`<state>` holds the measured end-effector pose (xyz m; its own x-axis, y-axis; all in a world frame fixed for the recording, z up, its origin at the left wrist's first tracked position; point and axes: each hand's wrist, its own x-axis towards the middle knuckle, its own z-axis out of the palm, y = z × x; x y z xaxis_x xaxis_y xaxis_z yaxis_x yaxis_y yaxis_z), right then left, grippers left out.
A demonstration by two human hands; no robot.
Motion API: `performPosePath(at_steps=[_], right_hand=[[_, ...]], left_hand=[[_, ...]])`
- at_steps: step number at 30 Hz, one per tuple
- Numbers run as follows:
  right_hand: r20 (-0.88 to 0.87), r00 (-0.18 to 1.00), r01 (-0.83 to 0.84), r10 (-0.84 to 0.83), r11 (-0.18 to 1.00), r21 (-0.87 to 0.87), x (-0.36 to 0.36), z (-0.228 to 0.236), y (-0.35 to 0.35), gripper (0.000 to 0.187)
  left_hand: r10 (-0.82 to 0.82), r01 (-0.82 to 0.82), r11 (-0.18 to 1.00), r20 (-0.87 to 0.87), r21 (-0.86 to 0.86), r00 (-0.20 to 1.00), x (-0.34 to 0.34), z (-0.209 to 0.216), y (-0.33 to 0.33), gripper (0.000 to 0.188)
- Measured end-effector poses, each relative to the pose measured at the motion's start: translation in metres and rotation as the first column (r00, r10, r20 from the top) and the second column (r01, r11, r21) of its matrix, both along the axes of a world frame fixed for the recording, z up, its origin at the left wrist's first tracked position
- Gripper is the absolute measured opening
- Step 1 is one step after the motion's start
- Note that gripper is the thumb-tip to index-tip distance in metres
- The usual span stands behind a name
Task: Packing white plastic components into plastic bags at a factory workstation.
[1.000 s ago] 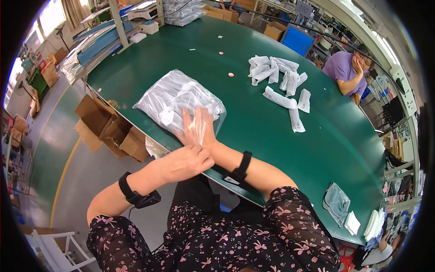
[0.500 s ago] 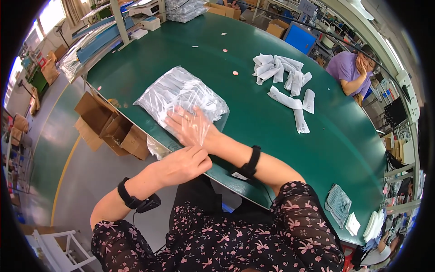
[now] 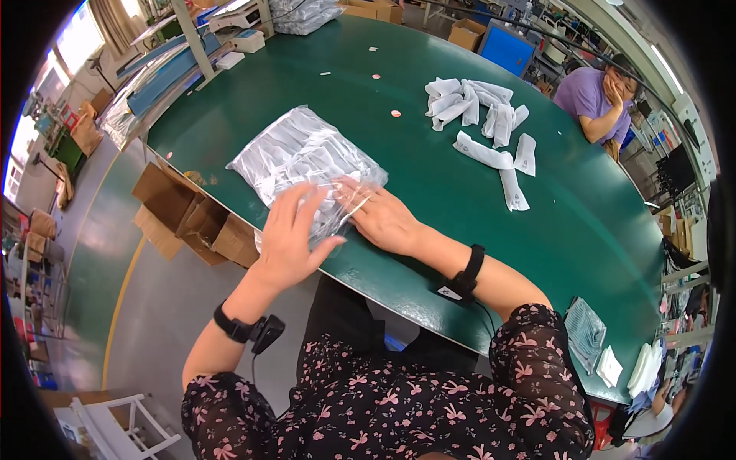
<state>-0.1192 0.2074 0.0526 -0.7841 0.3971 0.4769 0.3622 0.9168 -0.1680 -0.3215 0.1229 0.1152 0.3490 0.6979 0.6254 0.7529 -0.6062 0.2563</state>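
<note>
A clear plastic bag (image 3: 295, 146) packed with several white wrapped pieces lies at the table's left front edge. My left hand (image 3: 290, 238) is raised over the near edge of the bag, fingers spread and thumb apart, with nothing gripped in it. My right hand (image 3: 387, 221) rests at the bag's near right corner, its fingers stretched out over the loose, crinkled film of the bag's end. Thin film glints around the right fingertips, so their exact contact is partly obscured.
Several loose white wrapped pieces (image 3: 479, 107) lie on the green table (image 3: 429, 284) to the far right. Open cardboard boxes (image 3: 195, 218) stand below the left edge. A person in a purple shirt (image 3: 583, 100) sits across. Folded cloth (image 3: 585, 333) lies at the right.
My right hand has drawn back from under the film toward the bag's near right corner. My left hand has let go of the film, opened and moved up over the bag's near edge.
</note>
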Motion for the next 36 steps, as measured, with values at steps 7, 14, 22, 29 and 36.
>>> performPosePath(at_steps=[7,14,22,29,36], right_hand=[[0.003,0.998,0.069,-0.069,0.992,0.102,0.004,-0.009,0.014,0.052],[-0.309,0.869,0.354,-0.386,0.922,-0.156,0.030,0.004,0.038,0.028],[-0.135,0.955,0.219,-0.266,0.933,-0.286,0.021,-0.025,0.081,0.015],[-0.105,0.934,0.286,-0.341,0.891,-0.354,0.016,-0.024,0.058,0.012],[0.042,0.955,0.291,-0.293,0.899,-0.328,0.042,-0.014,0.043,0.016]], left_hand=[[0.153,-0.176,0.983,-0.291,-0.055,0.944,0.008,-0.044,0.041,0.068],[0.179,-0.178,0.984,-0.208,0.022,0.962,0.006,-0.067,0.048,0.060],[0.106,-0.108,0.994,-0.313,0.009,0.944,-0.011,-0.054,0.066,0.055],[0.324,-0.312,0.946,-0.340,0.093,0.883,0.038,-0.031,0.077,0.057],[0.246,-0.179,0.967,-0.499,0.179,0.831,0.023,-0.060,0.104,0.066]])
